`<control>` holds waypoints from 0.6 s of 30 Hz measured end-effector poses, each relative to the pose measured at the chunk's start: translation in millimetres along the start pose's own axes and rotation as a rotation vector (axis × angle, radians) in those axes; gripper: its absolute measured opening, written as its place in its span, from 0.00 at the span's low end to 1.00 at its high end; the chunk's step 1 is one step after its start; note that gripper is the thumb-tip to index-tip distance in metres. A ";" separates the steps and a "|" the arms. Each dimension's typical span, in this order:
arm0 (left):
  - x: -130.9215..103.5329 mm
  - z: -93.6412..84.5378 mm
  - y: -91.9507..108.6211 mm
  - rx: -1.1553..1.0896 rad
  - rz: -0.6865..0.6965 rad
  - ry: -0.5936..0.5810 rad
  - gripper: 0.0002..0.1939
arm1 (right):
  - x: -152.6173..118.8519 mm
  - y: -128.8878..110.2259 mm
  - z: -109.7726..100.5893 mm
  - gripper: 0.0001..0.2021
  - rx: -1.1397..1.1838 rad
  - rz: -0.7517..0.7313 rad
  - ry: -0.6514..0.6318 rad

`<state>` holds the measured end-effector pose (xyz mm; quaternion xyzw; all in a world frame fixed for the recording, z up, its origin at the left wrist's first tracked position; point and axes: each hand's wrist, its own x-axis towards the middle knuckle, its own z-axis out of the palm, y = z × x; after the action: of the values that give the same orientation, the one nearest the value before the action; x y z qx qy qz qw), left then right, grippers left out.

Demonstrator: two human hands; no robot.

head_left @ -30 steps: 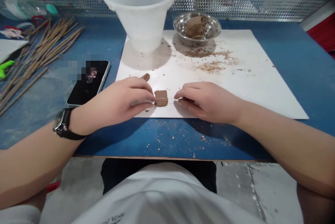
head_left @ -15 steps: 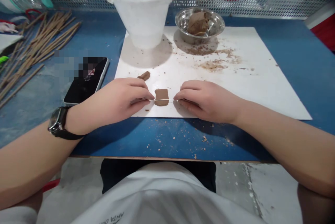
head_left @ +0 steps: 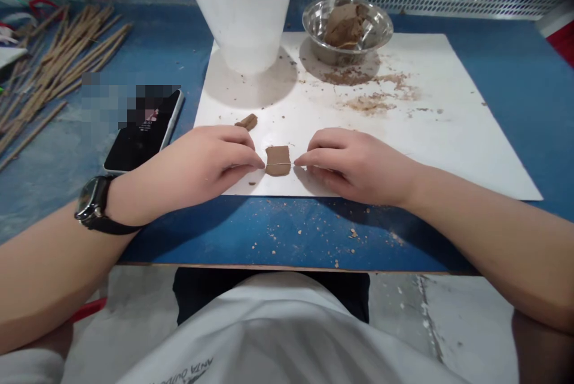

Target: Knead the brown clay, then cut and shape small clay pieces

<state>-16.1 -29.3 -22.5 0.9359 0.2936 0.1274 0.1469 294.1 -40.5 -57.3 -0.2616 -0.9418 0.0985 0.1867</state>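
A small flat slab of brown clay [head_left: 278, 154] lies on the white board between my hands. Across its lower part runs a thin, straight wire [head_left: 278, 164], level from side to side and touching or just over the clay; I cannot tell how deep it sits. My left hand [head_left: 224, 157] pinches the wire's left end between thumb and fingers. At the other end my right hand [head_left: 341, 162] pinches it the same way. A clay scrap [head_left: 247, 122] rests beyond my left fingers, with a tiny crumb [head_left: 252, 183] nearer to me.
The white board [head_left: 466, 145] lies on a blue table [head_left: 287, 234] strewn with crumbs. Behind stand a white bucket [head_left: 251, 19] and a steel bowl [head_left: 314, 25] holding a clay lump [head_left: 345, 24]. A phone [head_left: 134, 148] and several thin sticks [head_left: 76, 55] lie left.
The wire looked bright white across the clay and now looks dull and darker. Both hands keep their pinch, the right slightly closer to the slab. The view has tilted a little downward.
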 end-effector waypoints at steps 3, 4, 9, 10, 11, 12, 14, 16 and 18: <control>-0.3 1.2 -1.3 0.005 -0.006 0.000 0.14 | 0.1 0.8 -0.1 0.14 -0.005 0.003 -0.020; -0.4 1.4 -1.4 0.007 -0.009 0.000 0.14 | 0.2 1.0 -0.3 0.14 -0.009 -0.001 -0.026; -0.6 1.2 0.1 0.004 -0.015 -0.012 0.16 | 1.5 -0.2 -2.5 0.15 -0.069 -0.018 -0.064; -0.6 1.3 0.8 0.009 -0.018 -0.022 0.16 | 1.9 -1.2 -3.1 0.15 -0.085 -0.014 -0.079; -0.7 1.5 1.6 0.017 -0.020 -0.034 0.17 | 2.4 -2.3 -3.8 0.15 -0.102 -0.010 -0.095; -0.7 1.8 2.4 0.028 -0.021 -0.045 0.17 | 2.9 -3.6 -4.4 0.15 -0.119 -0.003 -0.112; -0.7 3.0 4.0 0.044 -0.023 -0.057 0.18 | 4.0 -6.3 -5.3 0.15 -0.153 0.012 -0.147; -0.7 4.2 5.1 0.041 -0.032 -0.052 0.18 | 4.9 -8.6 -5.7 0.15 -0.180 0.030 -0.174; -0.7 4.7 5.5 0.028 -0.042 -0.052 0.17 | 5.1 -10.0 -5.5 0.16 -0.190 0.044 -0.181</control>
<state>-12.3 -35.0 -25.0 0.9345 0.3110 0.0960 0.1441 287.7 -45.7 -47.9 -0.2888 -0.9539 0.0358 0.0733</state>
